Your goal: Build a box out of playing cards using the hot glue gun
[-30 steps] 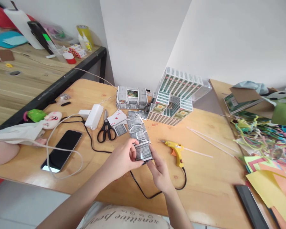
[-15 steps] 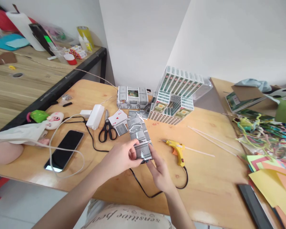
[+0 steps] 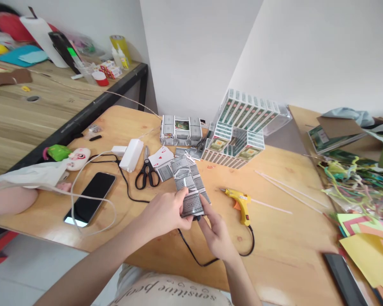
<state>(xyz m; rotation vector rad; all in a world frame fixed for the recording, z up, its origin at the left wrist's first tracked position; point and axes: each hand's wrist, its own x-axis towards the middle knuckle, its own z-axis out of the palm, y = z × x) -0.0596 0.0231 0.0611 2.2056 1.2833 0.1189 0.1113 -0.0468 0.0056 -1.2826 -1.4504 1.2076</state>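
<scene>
while both hands grip its near end, the card strip [image 3: 185, 180] lies over the middle of the wooden table [image 3: 284, 238], close to the wearer. long axis: runs away from the wearer, far end leaning a little left. patterned grey backs face up; a band of similar cards [image 3: 200, 180] shows along its right side.

grip: left hand [image 3: 167, 212] narrow, thumb and fingers pinching the strip's left near corner. right hand [image 3: 217, 233] also narrow, fingers along the right edge, thumb at the near edge.

counts: strip, 1. yellow glue gun [image 3: 239, 202], 1, right of the hands, nozzle pointing left and slightly away, handle toward the wearer. clear glue rods loose on the table, 2 [image 3: 293, 191], plus 1 in the gun's rear [image 3: 272, 206]. black scissors [image 3: 147, 172], 1 pair, left of the strip, blades pointing away. phone [image 3: 91, 197], 1, farther left, beside another person's arm [image 3: 11, 197]. white block-shaped item [image 3: 132, 155], 1, between phone and scissors, farther back. card-covered box [image 3: 181, 129], 1, beyond the strip. stacked card boxes [image 3: 236, 131], 1 structure, right of that box; individual boxes too tightly packed to count surely. face-up heart cards [image 3: 161, 156] sit beside the scissors; overlap hides the number.
</scene>
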